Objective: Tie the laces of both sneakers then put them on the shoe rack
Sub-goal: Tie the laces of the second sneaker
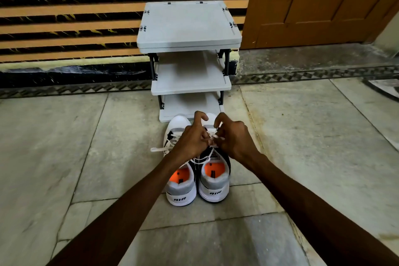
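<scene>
Two white and grey sneakers with orange insoles stand side by side on the floor, heels toward me. The left sneaker (pixel 181 192) has a loose white lace (pixel 158 149) trailing out to its left. Over the right sneaker (pixel 214 188), my left hand (pixel 191 140) and my right hand (pixel 234 139) pinch that shoe's white lace between them, and a lace loop hangs below the hands. The hands hide the knot itself. Just beyond the toes stands the grey shoe rack (pixel 190 86), with three shelves that hold nothing.
The rack stands against a wall with orange and black stripes (pixel 71 17). A brown wooden door (pixel 319 2) is at the back right, behind a raised stone sill. Pale stone tiles (pixel 64 147) spread on both sides of the sneakers.
</scene>
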Available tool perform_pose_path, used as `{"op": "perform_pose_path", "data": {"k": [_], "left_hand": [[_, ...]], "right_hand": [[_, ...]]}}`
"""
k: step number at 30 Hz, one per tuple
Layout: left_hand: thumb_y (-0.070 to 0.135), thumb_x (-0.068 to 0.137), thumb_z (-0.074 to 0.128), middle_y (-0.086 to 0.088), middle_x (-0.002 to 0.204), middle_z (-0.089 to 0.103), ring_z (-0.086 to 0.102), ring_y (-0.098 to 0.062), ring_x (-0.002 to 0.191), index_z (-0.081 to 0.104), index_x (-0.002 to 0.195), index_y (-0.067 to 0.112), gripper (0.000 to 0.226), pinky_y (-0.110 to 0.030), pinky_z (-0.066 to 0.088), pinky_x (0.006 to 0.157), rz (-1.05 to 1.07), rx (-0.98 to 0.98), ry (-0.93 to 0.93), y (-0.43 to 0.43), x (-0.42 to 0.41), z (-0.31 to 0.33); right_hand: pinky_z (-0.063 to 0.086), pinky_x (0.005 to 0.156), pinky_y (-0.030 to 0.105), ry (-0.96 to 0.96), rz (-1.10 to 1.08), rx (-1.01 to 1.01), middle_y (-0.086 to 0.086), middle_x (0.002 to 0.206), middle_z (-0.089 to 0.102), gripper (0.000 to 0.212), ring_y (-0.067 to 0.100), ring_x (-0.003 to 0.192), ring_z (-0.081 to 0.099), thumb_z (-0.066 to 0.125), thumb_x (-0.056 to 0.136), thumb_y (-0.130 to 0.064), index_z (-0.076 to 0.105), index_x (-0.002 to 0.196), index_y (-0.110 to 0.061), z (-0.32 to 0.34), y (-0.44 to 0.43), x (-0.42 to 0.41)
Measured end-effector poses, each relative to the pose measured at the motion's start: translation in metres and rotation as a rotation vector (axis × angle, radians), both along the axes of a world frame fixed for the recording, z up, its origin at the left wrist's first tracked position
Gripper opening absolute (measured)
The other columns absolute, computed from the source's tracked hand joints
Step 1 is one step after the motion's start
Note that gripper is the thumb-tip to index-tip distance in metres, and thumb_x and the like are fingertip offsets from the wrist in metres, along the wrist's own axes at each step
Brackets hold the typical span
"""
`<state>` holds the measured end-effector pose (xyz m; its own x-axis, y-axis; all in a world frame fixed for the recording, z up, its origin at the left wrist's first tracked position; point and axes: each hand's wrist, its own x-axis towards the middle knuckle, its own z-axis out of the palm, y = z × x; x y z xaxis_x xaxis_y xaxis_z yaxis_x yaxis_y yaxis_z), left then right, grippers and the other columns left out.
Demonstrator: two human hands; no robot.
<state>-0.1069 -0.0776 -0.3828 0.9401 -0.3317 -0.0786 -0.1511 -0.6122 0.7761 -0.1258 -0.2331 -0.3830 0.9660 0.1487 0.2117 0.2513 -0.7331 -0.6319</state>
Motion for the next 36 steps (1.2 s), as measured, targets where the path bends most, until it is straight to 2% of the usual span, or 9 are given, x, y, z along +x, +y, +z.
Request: {"op": "perform_pose_path", "data": {"k": [3, 6, 11, 15, 21, 24, 27, 30, 36], "left_hand": [[0.000, 0.080, 0.069, -0.008, 0.076, 0.068, 0.068, -0.029, 0.076, 0.030, 0.120, 0.020, 0.060, -0.043, 0.055, 0.072, 0.036, -0.091, 0.047, 0.000, -0.001, -0.002], [0.001, 0.082, 0.069, -0.008, 0.077, 0.067, 0.067, -0.027, 0.076, 0.033, 0.119, 0.017, 0.054, -0.041, 0.055, 0.074, 0.058, -0.137, 0.106, 0.001, -0.001, -0.003], [0.016, 0.099, 0.050, -0.008, 0.095, 0.069, 0.067, -0.019, 0.084, 0.056, 0.104, 0.019, 0.008, -0.036, 0.056, 0.078, 0.103, -0.249, 0.330, 0.003, 0.004, -0.002], [0.004, 0.094, 0.048, -0.004, 0.078, 0.067, 0.063, -0.013, 0.071, 0.065, 0.075, 0.017, 0.029, -0.021, 0.051, 0.062, 0.126, -0.323, 0.446, 0.000, 0.006, 0.004], [-0.009, 0.085, 0.053, -0.012, 0.085, 0.071, 0.066, -0.024, 0.079, 0.073, 0.091, 0.009, 0.028, -0.036, 0.055, 0.084, 0.128, -0.339, 0.598, 0.006, 0.013, 0.002], [-0.002, 0.086, 0.061, -0.004, 0.079, 0.071, 0.067, -0.020, 0.079, 0.074, 0.084, 0.014, 0.021, -0.029, 0.054, 0.078, 0.174, -0.263, 0.505, 0.002, 0.012, 0.000], [0.015, 0.086, 0.070, -0.003, 0.090, 0.073, 0.066, -0.014, 0.089, 0.078, 0.092, 0.011, 0.011, -0.019, 0.049, 0.075, 0.206, -0.045, 0.258, -0.002, 0.013, -0.002], [0.016, 0.085, 0.069, -0.008, 0.095, 0.076, 0.069, -0.019, 0.091, 0.078, 0.089, 0.008, 0.013, -0.026, 0.051, 0.079, 0.184, 0.182, 0.040, -0.001, 0.013, 0.001], [0.025, 0.076, 0.067, -0.010, 0.086, 0.074, 0.071, -0.029, 0.083, 0.077, 0.080, 0.015, 0.014, -0.041, 0.059, 0.075, 0.209, 0.428, -0.102, 0.007, 0.017, -0.003]], "right_hand": [[0.048, 0.052, 0.034, -0.188, 0.051, -0.234, 0.007, 0.081, 0.069, 0.034, 0.030, 0.063, 0.064, 0.072, 0.069, -0.006, 0.052, 0.096, -0.012, -0.003, 0.006, -0.004], [0.043, 0.045, 0.035, -0.249, 0.054, -0.309, 0.010, 0.078, 0.064, 0.033, 0.035, 0.057, 0.060, 0.073, 0.063, -0.002, 0.054, 0.089, -0.010, -0.005, 0.007, -0.006], [0.049, 0.049, 0.037, -0.242, 0.055, -0.226, 0.011, 0.083, 0.064, 0.029, 0.034, 0.062, 0.060, 0.072, 0.065, 0.000, 0.060, 0.091, -0.007, -0.006, 0.007, -0.010], [0.048, 0.053, 0.034, -0.236, 0.051, -0.146, 0.012, 0.088, 0.060, 0.023, 0.033, 0.063, 0.059, 0.067, 0.071, 0.000, 0.061, 0.092, -0.007, -0.004, 0.008, -0.016], [0.052, 0.054, 0.034, -0.192, 0.035, -0.143, 0.013, 0.093, 0.061, 0.021, 0.033, 0.066, 0.062, 0.069, 0.076, -0.001, 0.067, 0.096, -0.007, -0.003, 0.009, -0.023], [0.054, 0.053, 0.039, -0.185, 0.021, -0.181, 0.011, 0.092, 0.063, 0.014, 0.032, 0.065, 0.063, 0.069, 0.079, -0.004, 0.071, 0.093, -0.009, -0.004, 0.006, -0.025], [0.052, 0.051, 0.038, -0.176, -0.062, -0.243, 0.004, 0.086, 0.065, 0.011, 0.028, 0.066, 0.064, 0.067, 0.081, -0.016, 0.075, 0.088, -0.017, -0.003, 0.006, -0.029], [0.050, 0.052, 0.031, -0.159, -0.164, -0.202, 0.001, 0.083, 0.067, 0.012, 0.023, 0.070, 0.064, 0.066, 0.082, -0.021, 0.077, 0.087, -0.021, 0.000, 0.006, -0.038], [0.048, 0.057, 0.031, -0.030, -0.266, -0.084, 0.002, 0.077, 0.062, 0.009, 0.022, 0.068, 0.063, 0.069, 0.085, -0.029, 0.076, 0.086, -0.022, -0.005, -0.008, -0.062]]}}
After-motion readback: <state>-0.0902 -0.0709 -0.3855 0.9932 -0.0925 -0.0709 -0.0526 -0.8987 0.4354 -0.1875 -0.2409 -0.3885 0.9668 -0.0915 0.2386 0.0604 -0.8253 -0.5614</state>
